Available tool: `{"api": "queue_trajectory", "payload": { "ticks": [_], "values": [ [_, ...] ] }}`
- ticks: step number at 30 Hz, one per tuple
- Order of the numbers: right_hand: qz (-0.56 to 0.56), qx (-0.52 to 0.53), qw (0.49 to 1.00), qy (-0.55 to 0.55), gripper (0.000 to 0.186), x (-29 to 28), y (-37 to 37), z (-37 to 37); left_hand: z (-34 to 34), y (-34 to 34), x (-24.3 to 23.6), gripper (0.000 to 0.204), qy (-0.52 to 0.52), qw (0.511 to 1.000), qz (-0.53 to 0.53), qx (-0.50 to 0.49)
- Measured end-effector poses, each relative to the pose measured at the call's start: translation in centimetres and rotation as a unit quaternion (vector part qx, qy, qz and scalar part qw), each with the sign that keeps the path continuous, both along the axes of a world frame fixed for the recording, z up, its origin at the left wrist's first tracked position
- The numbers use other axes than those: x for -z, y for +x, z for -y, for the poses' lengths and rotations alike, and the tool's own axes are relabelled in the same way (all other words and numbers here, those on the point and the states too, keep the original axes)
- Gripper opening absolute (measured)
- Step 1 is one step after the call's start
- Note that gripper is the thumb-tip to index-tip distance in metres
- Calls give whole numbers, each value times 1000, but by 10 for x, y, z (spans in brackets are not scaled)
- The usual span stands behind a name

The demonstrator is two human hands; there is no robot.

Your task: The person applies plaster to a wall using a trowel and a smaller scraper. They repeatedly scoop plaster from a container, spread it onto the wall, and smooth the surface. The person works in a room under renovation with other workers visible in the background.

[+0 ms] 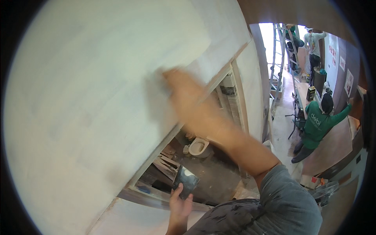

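Observation:
A broad off-white wall (98, 94) with smooth, patchy coating fills the left of the view. My right hand (182, 88) is up against it, smeared by motion; its fingers and anything in them cannot be made out, though a dark blur shows at its far edge. Low in the middle, my left hand (181, 203) grips a small dark rectangular plate (186, 181) by its lower edge, thumb in front. A whitish smear of paste-like material lies on the plate's upper part. The plate is apart from the wall, before a framed opening.
Through the opening (172, 133) in the wall are a white toilet bowl (199, 147) and stacked boards (164, 166). On the right, a co-worker in green (319, 121) reaches to a panel. Farther back stand a ladder (278, 58) and other people (313, 45).

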State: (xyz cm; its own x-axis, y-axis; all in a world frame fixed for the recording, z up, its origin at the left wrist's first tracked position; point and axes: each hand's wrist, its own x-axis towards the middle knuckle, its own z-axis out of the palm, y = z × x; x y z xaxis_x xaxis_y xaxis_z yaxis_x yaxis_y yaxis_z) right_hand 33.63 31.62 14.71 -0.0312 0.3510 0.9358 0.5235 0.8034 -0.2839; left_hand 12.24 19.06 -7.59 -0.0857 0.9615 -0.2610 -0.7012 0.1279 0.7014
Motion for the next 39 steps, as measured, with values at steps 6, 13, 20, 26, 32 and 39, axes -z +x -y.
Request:
{"api": "queue_trajectory", "payload": {
  "ticks": [6,13,20,26,32,39],
  "values": [
    [-91,233,964,-87,46,-12,156,-165,1,-6,13,26,23,998,17,47],
    [-96,167,975,-112,47,-13,127,-176,7,-8,12,28,31,999,18,15],
    [-81,79,991,-71,57,-2,26,-74,6,-13,4,28,18,999,-24,-34],
    [-9,37,998,-49,74,10,-47,1,-8,-3,-7,23,27,998,-30,-47],
    [114,-83,989,-53,64,25,-22,27,-18,6,-27,27,93,995,-31,-1],
    [-85,-178,979,-55,43,134,30,42,-20,36,-78,41,158,981,48,98]
  ]
}}
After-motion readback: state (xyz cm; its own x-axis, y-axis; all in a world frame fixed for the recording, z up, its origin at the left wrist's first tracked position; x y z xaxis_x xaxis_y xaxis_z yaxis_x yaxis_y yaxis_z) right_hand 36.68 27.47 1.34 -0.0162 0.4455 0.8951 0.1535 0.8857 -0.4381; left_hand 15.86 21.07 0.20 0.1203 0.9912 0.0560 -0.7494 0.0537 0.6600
